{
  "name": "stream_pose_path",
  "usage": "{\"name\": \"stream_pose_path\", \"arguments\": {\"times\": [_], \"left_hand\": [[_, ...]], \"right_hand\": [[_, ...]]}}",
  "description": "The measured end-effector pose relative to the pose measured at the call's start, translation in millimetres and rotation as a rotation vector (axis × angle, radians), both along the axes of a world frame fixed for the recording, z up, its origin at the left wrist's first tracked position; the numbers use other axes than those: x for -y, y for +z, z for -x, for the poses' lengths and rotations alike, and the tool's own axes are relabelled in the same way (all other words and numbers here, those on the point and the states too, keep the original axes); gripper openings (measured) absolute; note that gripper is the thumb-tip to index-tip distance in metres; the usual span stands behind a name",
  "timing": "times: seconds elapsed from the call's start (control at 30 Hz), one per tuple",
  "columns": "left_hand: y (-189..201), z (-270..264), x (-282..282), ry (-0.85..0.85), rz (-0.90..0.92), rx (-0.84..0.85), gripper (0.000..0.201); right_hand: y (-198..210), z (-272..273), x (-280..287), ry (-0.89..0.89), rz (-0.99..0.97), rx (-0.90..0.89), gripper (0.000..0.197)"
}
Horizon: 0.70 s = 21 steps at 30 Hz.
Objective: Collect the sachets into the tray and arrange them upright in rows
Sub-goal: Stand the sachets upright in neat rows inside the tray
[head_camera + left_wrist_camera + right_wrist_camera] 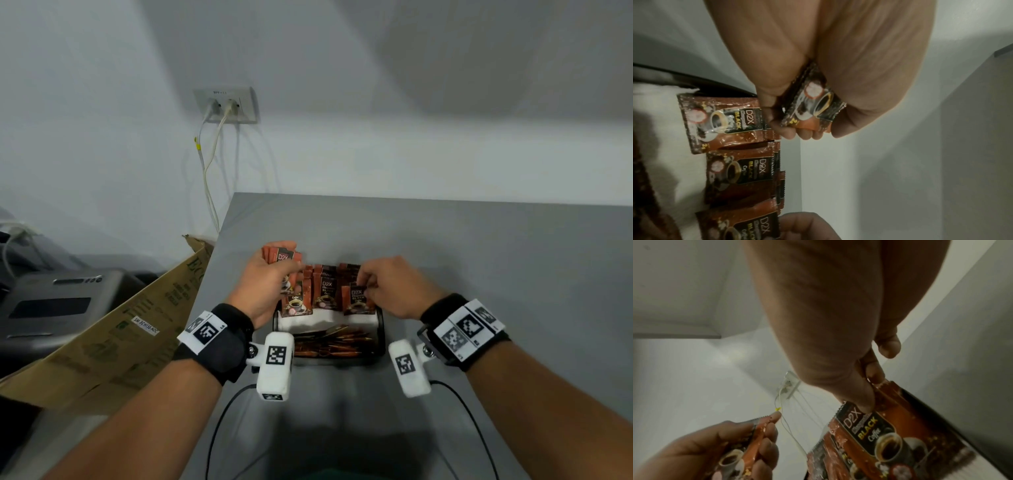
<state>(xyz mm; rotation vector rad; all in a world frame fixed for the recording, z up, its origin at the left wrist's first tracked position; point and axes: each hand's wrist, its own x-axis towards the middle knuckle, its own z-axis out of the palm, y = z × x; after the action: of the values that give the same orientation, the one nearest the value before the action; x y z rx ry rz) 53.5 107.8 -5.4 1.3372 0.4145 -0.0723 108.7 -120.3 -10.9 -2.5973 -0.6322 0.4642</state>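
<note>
A black tray (379, 327) with a white liner stands on the grey table. Brown-and-black coffee sachets (324, 291) stand upright in rows in its far half (723, 125). More sachets (329, 342) lie flat in its near half. My left hand (289, 265) hovers over the tray's left end and grips a small stack of sachets (282, 257), which also shows in the left wrist view (812, 107). My right hand (364, 282) pinches the top edge of the front right upright sachet (358, 298) between thumb and fingers (867, 404); the sachet (890, 443) stays in the tray.
The tray sits near the table's left edge. A cardboard box (120, 325) leans beside that edge, with a grey machine (51, 301) behind it. A wall socket (226, 106) has white cables hanging down. Bare grey tabletop (496, 257) stretches to the right.
</note>
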Motion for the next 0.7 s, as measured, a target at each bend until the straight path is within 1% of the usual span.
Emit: {"name": "stream_pose_path", "arguments": {"times": [0.13, 0.27, 0.4, 0.57, 0.7], "left_hand": [[-3, 4, -1, -0.028, -0.025, -0.014, 0.036], [-2, 6, 1, -0.057, -0.039, -0.011, 0.033], [-5, 6, 2, -0.066, -0.049, -0.015, 0.033], [-7, 8, 3, -0.087, -0.038, -0.03, 0.032], [-10, 9, 1, -0.073, 0.042, -0.059, 0.035]], "right_hand": [[-14, 2, -2, 0.016, 0.054, 0.031, 0.021], [-18, 4, -2, 0.006, 0.037, 0.094, 0.024], [-30, 4, 0, 0.002, 0.02, 0.186, 0.019], [-41, 5, 2, 0.017, 0.024, 0.244, 0.012], [-38, 6, 4, -0.028, -0.053, 0.277, 0.009]]}}
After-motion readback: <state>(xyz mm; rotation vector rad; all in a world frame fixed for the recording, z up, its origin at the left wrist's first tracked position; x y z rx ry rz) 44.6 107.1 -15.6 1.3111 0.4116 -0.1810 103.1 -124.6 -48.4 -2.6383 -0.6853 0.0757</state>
